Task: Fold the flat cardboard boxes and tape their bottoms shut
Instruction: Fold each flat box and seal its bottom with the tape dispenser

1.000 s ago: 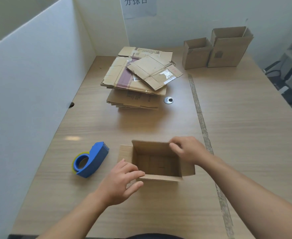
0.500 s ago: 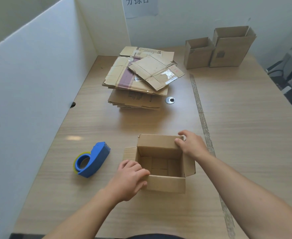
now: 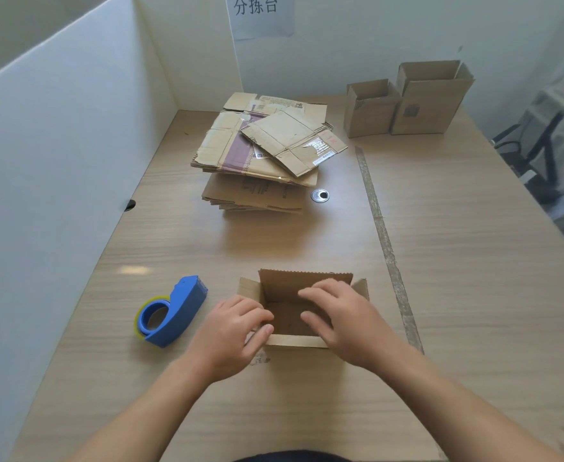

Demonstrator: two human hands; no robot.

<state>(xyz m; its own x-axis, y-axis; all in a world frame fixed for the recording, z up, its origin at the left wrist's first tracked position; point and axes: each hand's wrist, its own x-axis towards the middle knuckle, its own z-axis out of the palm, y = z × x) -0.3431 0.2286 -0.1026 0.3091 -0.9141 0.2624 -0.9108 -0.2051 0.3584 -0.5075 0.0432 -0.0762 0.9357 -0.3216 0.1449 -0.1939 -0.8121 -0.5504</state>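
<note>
A small open cardboard box (image 3: 304, 285) stands on the wooden table near me, its far flap upright. My left hand (image 3: 233, 331) grips the box's near left corner, fingers curled over the left wall and thumb on the near wall's edge. My right hand (image 3: 340, 318) lies over the opening from the right, fingers fairly straight and reaching down into the box; it hides the right wall. A blue tape dispenser (image 3: 177, 311) with a yellowish roll lies to the left of the box, untouched. A stack of flat cardboard boxes (image 3: 257, 161) sits farther back.
Two folded open boxes (image 3: 370, 108) (image 3: 430, 101) stand at the back right by the wall. A metal grommet (image 3: 320, 195) sits beside the stack. A worn tape strip (image 3: 384, 235) runs along the table. A white partition (image 3: 57, 161) closes the left side.
My right hand left the box's far right corner and now reaches over the opening into the box. My left hand stayed on the near left corner. The box turned slightly.
</note>
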